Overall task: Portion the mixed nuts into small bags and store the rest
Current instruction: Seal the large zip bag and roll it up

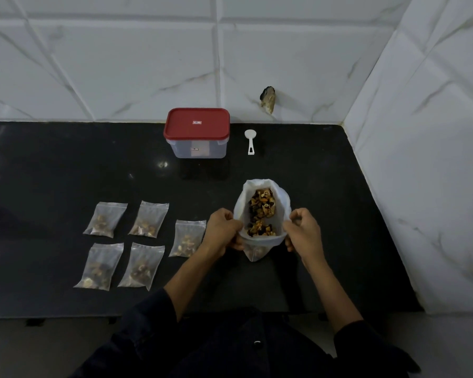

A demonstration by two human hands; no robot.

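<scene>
Hands grip the large translucent white plastic bag of mixed nuts (261, 214) near the table's front edge, right of centre: the left hand (223, 230) and right hand (302, 229) each pinch one side of the open mouth with curled fingers. A small clear bag (254, 252) shows beneath the mouth; whether it is being filled cannot be told. Five filled small clear bags (137, 241) lie towards the front left. Judgement: keep the mouth taut and tilt slowly to limit spillage. Behind, against the white marble-veined tiled wall (120, 64), stand a clear rectangular container with red lid (196, 132) and a white plastic scoop (250, 140) on the glossy black table (66, 165).
</scene>
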